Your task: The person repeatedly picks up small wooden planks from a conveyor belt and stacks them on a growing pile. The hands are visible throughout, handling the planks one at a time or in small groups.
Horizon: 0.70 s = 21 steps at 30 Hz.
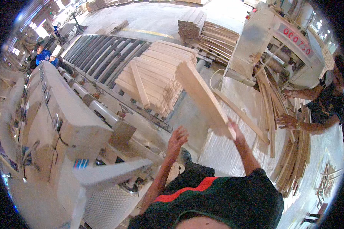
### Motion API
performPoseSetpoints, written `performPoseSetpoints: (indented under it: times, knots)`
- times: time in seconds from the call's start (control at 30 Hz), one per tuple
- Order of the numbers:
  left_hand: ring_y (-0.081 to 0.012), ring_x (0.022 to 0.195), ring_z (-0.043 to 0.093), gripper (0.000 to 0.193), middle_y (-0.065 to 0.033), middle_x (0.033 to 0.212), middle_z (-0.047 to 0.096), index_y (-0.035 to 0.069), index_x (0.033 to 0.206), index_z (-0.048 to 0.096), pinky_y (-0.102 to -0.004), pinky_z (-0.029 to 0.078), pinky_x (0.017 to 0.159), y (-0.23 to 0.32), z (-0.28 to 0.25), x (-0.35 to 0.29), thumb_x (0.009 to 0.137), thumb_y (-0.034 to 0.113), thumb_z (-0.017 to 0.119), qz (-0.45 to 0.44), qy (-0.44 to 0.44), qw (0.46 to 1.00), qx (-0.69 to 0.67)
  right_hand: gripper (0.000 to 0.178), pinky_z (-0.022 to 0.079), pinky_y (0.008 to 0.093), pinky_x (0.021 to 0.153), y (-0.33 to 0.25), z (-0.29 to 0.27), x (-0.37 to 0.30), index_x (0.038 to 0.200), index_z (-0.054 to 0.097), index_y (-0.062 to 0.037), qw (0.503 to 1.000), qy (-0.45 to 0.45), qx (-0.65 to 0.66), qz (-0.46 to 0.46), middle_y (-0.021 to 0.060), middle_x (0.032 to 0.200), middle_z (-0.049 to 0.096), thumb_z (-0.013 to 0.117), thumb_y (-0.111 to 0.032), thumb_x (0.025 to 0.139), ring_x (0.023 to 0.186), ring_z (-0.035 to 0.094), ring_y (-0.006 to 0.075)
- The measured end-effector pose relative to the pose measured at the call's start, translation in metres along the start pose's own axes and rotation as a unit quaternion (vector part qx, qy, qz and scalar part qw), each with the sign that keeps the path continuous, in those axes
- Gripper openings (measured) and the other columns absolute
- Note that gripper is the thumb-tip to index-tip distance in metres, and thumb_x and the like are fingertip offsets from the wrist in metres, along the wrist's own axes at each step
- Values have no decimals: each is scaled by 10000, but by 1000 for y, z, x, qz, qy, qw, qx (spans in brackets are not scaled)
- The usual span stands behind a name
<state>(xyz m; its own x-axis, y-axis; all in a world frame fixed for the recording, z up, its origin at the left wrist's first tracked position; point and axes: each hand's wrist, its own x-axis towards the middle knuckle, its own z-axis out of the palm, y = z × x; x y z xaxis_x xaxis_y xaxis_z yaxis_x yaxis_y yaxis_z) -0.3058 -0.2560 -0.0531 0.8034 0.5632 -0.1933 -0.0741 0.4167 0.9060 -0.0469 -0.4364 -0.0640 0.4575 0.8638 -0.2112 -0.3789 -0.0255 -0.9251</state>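
My right hand (236, 130) grips the near end of a pale wooden board (202, 97), which slants up and away to the left in the air. Fingers apart and slightly bent, my left hand (177, 138) holds nothing and hovers left of the board's near end. Beyond it, a neat stack of wooden strips (172, 63) rests on a roller conveyor (99, 57), with one loose strip (140, 84) lying across its top. A narrow strip (242, 116) lies on the pale machine table (221, 143) beside my right hand.
At right, a co-worker's hands (288, 121) touch a pile of long strips (267, 91) by a large machine (252, 42). Another machine (80, 126) stands close on my left. More timber stacks (192, 23) sit at the back. A person in blue (44, 55) is far left.
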Motion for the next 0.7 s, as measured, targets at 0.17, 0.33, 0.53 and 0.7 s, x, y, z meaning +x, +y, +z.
performPoseSetpoints:
  times: [0.17,0.33,0.53,0.7]
  knots:
    - [-360,1225,413,862,-142,1430,280,107,1432,146,-464,448,924,43,91,-84,800,407,649,172,66,981,-56,1085,275,363,1055,-18,111,-165,1341,377,26,992,-120,4,-48,155,1320,434,767,-566,520,1230,404,271]
    - [-349,1261,370,976,-159,1445,231,100,1440,85,-453,388,986,4,67,-234,755,503,651,188,17,967,-173,1040,210,413,1082,3,181,-250,1280,486,-9,953,-256,-108,-119,180,1319,430,821,-438,394,1274,350,320]
    - [-338,1254,386,917,-169,1424,284,87,1433,147,-452,371,1007,-19,-17,-388,784,581,565,248,78,935,-241,1029,242,424,1077,39,278,-308,1308,478,-89,891,-348,-274,-102,205,1321,422,834,-466,420,1265,357,348]
    - [-329,1248,400,892,-176,1405,329,76,1428,198,-452,357,1024,-46,-118,-441,808,645,493,307,268,858,-314,983,297,450,1039,127,382,-309,1332,440,-102,840,-342,-399,-134,192,1300,446,819,-480,508,1208,403,349]
